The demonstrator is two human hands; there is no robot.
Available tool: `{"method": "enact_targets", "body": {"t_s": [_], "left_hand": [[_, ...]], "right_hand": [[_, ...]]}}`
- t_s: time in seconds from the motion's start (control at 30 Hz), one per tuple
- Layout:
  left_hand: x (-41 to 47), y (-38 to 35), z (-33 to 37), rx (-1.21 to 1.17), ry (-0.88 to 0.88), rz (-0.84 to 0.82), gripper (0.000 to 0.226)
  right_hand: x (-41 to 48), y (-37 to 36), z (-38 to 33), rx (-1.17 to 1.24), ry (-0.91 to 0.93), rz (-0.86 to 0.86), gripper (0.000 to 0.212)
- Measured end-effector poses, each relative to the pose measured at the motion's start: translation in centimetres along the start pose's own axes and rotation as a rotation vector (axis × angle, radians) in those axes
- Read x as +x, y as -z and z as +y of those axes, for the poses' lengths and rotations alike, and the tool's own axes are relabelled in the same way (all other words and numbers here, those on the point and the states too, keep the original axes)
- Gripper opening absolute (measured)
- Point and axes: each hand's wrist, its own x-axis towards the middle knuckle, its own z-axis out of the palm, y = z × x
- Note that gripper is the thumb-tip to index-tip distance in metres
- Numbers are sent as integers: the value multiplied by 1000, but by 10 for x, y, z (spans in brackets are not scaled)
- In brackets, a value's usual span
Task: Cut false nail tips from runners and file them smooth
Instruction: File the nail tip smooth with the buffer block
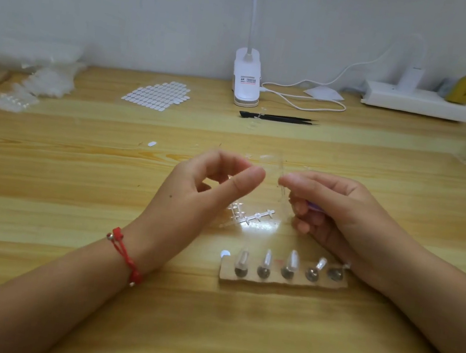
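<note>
A clear runner (281, 168) stood up from the right hand (335, 214), pinched between thumb and forefinger above the middle of the wooden table (72, 181). It was too glassy and blurred to tell whether any tips hung on it. The other fingers of that hand were curled in over something small and purple (315, 206) that could not be made out. The left hand (211, 188) was just beside it. Its fingers were curled and its thumb reached toward the runner, but whether it pinched anything could not be told. A red cord bracelet (125, 254) sat on that wrist. Below the hands a bare runner (252, 217) lay flat on the table. Nearer the person a cardboard strip (282, 282) carried a row of small stands, several with clear nail tips (293, 260) on them. Farther back lay black tweezers (279, 118) and a sheet of white oval tabs (158, 92). A white clip lamp (245, 80) stood there with its cable (305, 97). Clear packets (48, 80) were heaped at the far left, and a white power strip (417, 101) sat against the wall at the right.
</note>
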Motion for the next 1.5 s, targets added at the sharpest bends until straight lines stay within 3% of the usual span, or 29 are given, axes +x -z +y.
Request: {"method": "enact_targets", "body": {"t_s": [0.3,0.37,0.7,0.97,1.5], "left_hand": [[1,0,0,-54,68,21,19],[1,0,1,-68,55,5,17],[1,2,0,-78,50,-14,22],[3,6,2,-101,92,-95,29],[2,3,4,-49,50,-145,30]], "right_hand": [[-5,-6,-1,-110,27,81,9],[-5,-6,-1,-111,25,78,15],[-4,-5,-1,-106,26,93,12],[-6,-1,-7,-138,-56,-65,14],[-5,-1,-6,-163,-26,-150,15]]}}
